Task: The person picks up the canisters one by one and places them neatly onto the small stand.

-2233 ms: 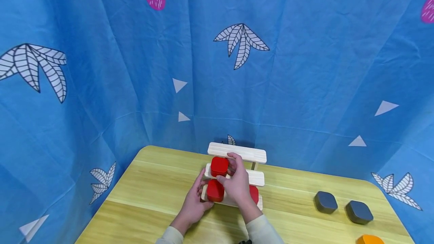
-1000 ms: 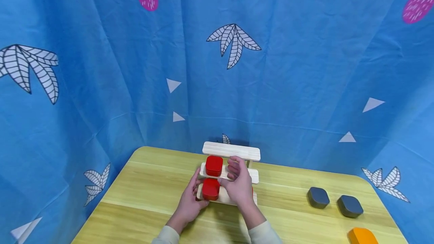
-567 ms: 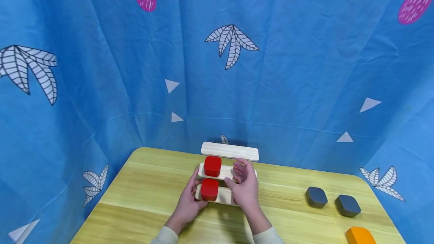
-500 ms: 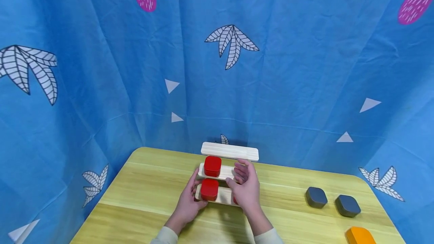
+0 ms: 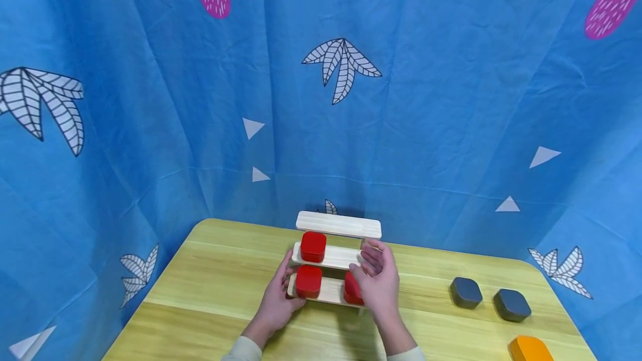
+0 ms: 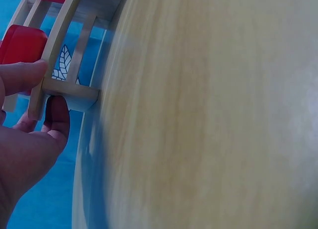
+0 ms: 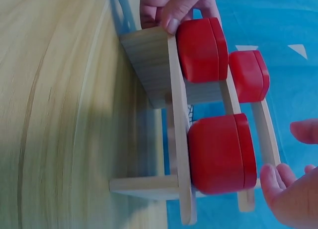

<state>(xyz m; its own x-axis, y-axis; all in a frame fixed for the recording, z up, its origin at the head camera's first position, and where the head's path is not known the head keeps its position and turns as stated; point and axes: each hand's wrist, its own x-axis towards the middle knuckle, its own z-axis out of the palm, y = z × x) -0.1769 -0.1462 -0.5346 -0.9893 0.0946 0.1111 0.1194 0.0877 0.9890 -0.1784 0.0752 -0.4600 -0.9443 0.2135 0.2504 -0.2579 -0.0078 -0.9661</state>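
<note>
Gripping the left end of the wooden rack [image 5: 331,259], your left hand [image 5: 275,306] has its thumb on the lower slat [image 5: 331,291] and its fingers curled behind that end. Your right hand [image 5: 380,284] holds nothing: its fingers are loosely bent, its thumb stands apart from them, and it hangs in a wide shape just beside the rack's right end. The rack rises in three steps on the table [image 5: 220,272], close to its far edge, with the top slat [image 5: 338,224] furthest from you.

On the lower slat sit two red boxes: the left one [image 5: 308,281] is close to your left thumb, though you cannot tell whether they touch, and the right one [image 5: 352,289] is partly hidden by your right hand in the head view. From your right wrist, a gap shows between that box and your fingertips. A third red box [image 5: 313,247] stands at the left of the middle slat [image 5: 337,257].

Well to your right on the table, two dark grey boxes [image 5: 466,293] lie near each other, and an orange box [image 5: 530,349] is cut off by the lower edge of your view. Behind the table hangs a blue curtain [image 5: 341,144] printed with leaves and pale triangles.
</note>
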